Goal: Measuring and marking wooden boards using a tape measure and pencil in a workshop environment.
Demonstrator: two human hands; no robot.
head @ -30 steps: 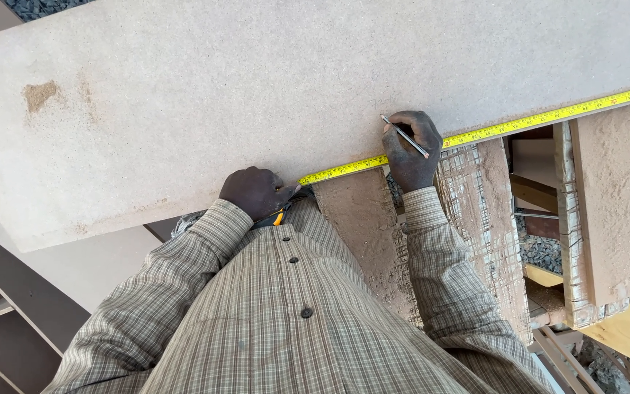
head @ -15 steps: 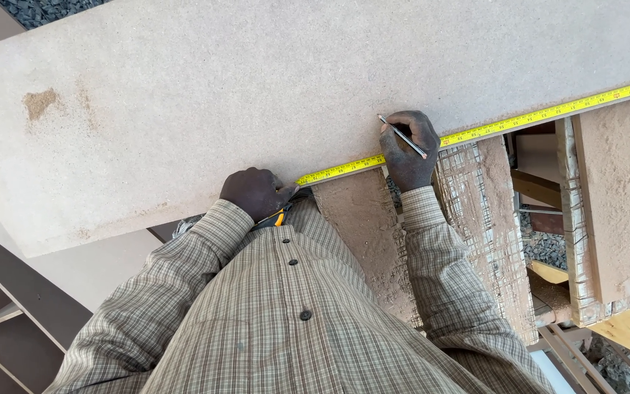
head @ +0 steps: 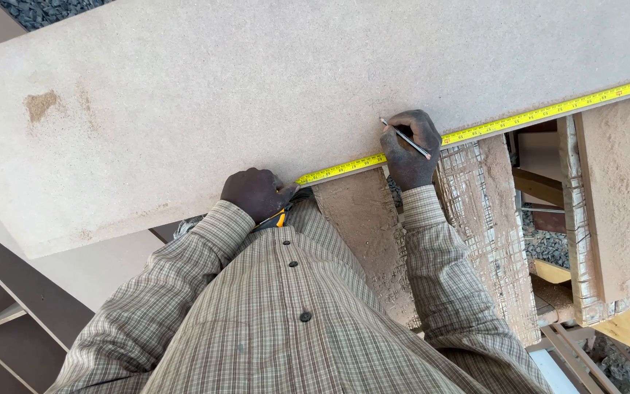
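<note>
Board: large pale fibreboard sheet (head: 257, 95) fills the upper part of the view, its near edge running from 8 o'clock up toward 3 o'clock; a small tan patch of sawdust (head: 40, 104) sits on it at 10 o'clock.

Tape: yellow measuring tape (head: 534, 115) lies stretched along the board's near edge, from the centre out to 3 o'clock, touching the edge all the way.

Left hand: left hand (head: 255, 192) sits just below centre, at the board's near edge, fingers curled over the tape's case; only a bit of yellow and black shows under the palm, so the hold itself is mostly hidden.

Right hand: right hand (head: 411, 149) rests on the board's edge at about 2 o'clock from the left hand, lying across the tape.

Pencil: thin pencil (head: 405, 138) is pinched between the thumb and fingers of the right hand, tilted, its tip touching the board just above the tape.

Shirt: checked long-sleeved shirt (head: 286, 314) covers the lower middle, from 5 to 7 o'clock.

Bench: dusty, scored workbench slats (head: 483, 219) lie under the board at 4 o'clock, with gaps between them showing gravel below.

Shelving: brown shelf panels (head: 9, 292) stand at 8 o'clock.

Gravel: dark gravel (head: 45, 7) shows at 11 o'clock beyond the board.
</note>
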